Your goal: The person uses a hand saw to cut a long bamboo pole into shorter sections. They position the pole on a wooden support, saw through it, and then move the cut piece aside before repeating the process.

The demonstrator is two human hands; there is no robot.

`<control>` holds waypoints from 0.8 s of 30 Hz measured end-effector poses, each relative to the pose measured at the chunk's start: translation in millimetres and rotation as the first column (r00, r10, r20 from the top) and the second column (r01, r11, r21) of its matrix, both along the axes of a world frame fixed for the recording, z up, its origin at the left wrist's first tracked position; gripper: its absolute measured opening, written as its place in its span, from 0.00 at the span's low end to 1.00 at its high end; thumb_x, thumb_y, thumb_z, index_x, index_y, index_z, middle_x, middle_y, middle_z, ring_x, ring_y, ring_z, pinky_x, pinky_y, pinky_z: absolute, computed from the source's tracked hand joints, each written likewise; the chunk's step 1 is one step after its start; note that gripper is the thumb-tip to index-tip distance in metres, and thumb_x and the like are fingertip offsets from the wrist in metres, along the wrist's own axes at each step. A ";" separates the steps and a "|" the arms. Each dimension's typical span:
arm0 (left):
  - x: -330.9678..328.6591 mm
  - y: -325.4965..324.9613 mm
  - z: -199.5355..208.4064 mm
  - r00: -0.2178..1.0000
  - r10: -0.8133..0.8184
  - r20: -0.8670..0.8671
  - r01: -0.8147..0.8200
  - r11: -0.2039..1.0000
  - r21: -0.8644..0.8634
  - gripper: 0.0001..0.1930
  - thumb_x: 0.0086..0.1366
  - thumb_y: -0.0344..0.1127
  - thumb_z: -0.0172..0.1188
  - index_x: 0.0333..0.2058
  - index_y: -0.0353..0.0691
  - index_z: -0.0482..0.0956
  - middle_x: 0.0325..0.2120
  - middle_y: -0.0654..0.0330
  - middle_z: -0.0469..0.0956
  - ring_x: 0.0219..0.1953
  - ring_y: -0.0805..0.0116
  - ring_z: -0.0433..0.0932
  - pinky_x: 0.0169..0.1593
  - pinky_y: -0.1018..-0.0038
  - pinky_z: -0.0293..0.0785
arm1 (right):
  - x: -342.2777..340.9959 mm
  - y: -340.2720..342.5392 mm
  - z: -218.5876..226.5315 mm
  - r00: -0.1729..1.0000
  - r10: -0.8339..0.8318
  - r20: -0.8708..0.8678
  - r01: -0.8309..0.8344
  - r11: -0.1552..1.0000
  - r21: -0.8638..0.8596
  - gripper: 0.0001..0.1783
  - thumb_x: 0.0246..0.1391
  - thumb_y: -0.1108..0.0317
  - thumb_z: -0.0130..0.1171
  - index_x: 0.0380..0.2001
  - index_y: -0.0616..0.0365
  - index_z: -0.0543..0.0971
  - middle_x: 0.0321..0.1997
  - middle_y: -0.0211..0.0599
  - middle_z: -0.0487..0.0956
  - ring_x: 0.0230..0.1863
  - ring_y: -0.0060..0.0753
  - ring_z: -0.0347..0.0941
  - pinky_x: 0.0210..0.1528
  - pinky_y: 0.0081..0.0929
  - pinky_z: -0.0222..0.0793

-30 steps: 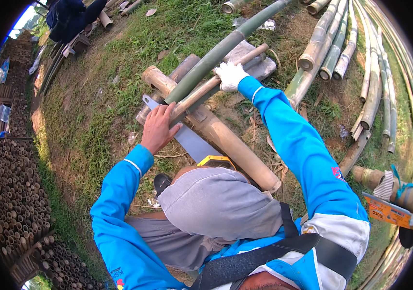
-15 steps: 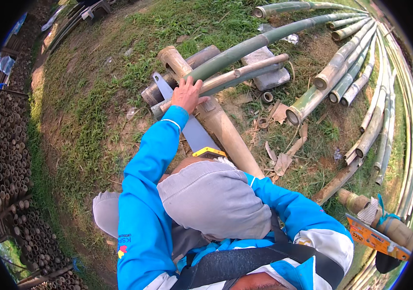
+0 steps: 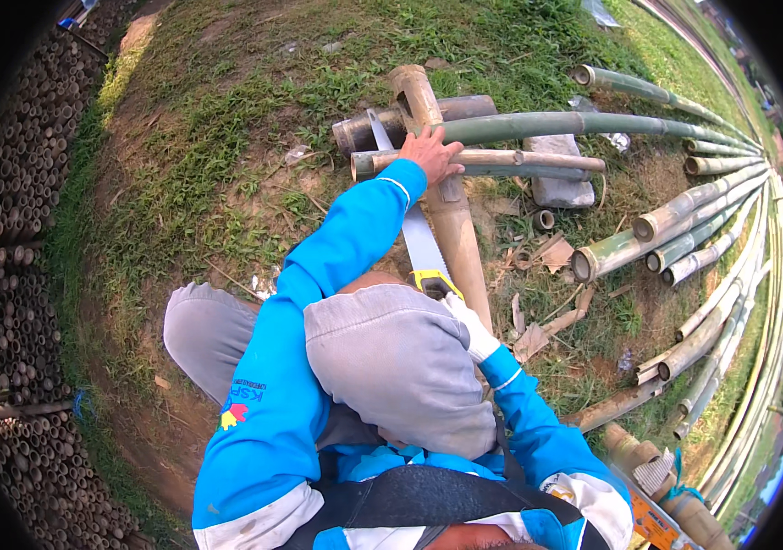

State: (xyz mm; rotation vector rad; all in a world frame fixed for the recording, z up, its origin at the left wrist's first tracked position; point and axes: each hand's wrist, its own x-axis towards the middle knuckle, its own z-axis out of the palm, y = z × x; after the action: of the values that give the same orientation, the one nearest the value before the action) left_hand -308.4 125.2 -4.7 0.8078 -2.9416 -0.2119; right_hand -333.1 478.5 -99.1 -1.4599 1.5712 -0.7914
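Yellow plastic with a black inside forms the handle of one handsaw (image 3: 424, 247), its flat steel blade finely toothed. The right grip (image 3: 476, 328), in a white knitted glove, touches that handle; one grey-clad knee (image 3: 382, 353) just to its left hides part of it, so I cannot tell whether its fingers are closed. The blade runs up and leftward from there, partly covered by the blue left sleeve (image 3: 341, 243), its tip showing beyond the left grip.

The left grip (image 3: 431, 156), bare, is unclenched, its fingers spread over the butt of one long, smooth green bamboo pole (image 3: 556, 126). Just below these fingers lie two shorter poles side by side: a tan pole (image 3: 492, 158) with ringed nodes and a grey-green pole (image 3: 538, 171). One thick, slotted bamboo length (image 3: 460, 243) passes beneath the left grip, and one dark brown bamboo piece (image 3: 469, 107) lies crosswise above it.

To its right sit one rough grey block (image 3: 564, 193), one short hollow ring (image 3: 545, 220) and, farther off, four stout cut pole ends (image 3: 645, 227).
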 end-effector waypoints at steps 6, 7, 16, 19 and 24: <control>-9.3 -2.5 5.4 1.000 -0.021 0.011 0.020 0.999 0.045 0.29 0.71 0.65 0.59 0.64 0.57 0.77 0.60 0.49 0.70 0.62 0.44 0.72 0.55 0.45 0.76 | -31.4 54.2 147.7 0.934 -0.113 -0.338 0.097 0.993 -0.062 0.22 0.50 0.70 0.73 0.48 0.59 0.79 0.47 0.53 0.76 0.48 0.57 0.78 0.47 0.45 0.78; -7.2 -7.0 4.1 1.000 -0.016 0.023 0.015 0.999 0.043 0.32 0.67 0.65 0.64 0.64 0.57 0.76 0.60 0.49 0.70 0.62 0.43 0.72 0.54 0.46 0.78 | -34.8 65.6 171.0 0.945 -0.143 -0.293 0.136 0.990 -0.044 0.21 0.51 0.72 0.72 0.48 0.59 0.78 0.46 0.50 0.77 0.45 0.51 0.79 0.46 0.41 0.78; -19.6 -19.4 9.7 0.966 -0.054 0.253 0.065 0.997 -0.033 0.53 0.43 0.59 0.86 0.67 0.54 0.69 0.59 0.45 0.72 0.59 0.40 0.78 0.51 0.54 0.86 | -44.2 205.5 270.2 0.630 -0.677 0.381 0.465 0.721 0.514 0.22 0.60 0.67 0.73 0.51 0.57 0.71 0.38 0.30 0.75 0.37 0.24 0.74 0.42 0.26 0.74; -21.0 -21.1 13.2 0.933 -0.006 0.359 0.039 0.996 -0.085 0.54 0.44 0.65 0.83 0.67 0.54 0.67 0.57 0.47 0.75 0.56 0.42 0.82 0.47 0.55 0.87 | -58.3 234.9 233.8 0.730 -0.519 0.444 0.311 0.831 0.461 0.23 0.61 0.65 0.73 0.51 0.57 0.70 0.40 0.31 0.75 0.41 0.26 0.74 0.45 0.26 0.73; -29.9 -3.9 12.7 0.887 0.054 0.458 -0.020 0.997 -0.080 0.49 0.51 0.68 0.78 0.63 0.49 0.67 0.57 0.51 0.77 0.53 0.48 0.85 0.41 0.46 0.87 | -20.8 206.2 212.2 0.779 -0.306 0.547 0.197 0.948 0.250 0.24 0.61 0.72 0.71 0.53 0.53 0.68 0.46 0.32 0.75 0.44 0.27 0.74 0.46 0.27 0.73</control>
State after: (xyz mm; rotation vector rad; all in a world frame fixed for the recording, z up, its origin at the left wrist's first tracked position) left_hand -338.3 121.3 8.0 1.0274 -3.3395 0.1106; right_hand -353.9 684.7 113.0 -0.7660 1.3203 -1.0987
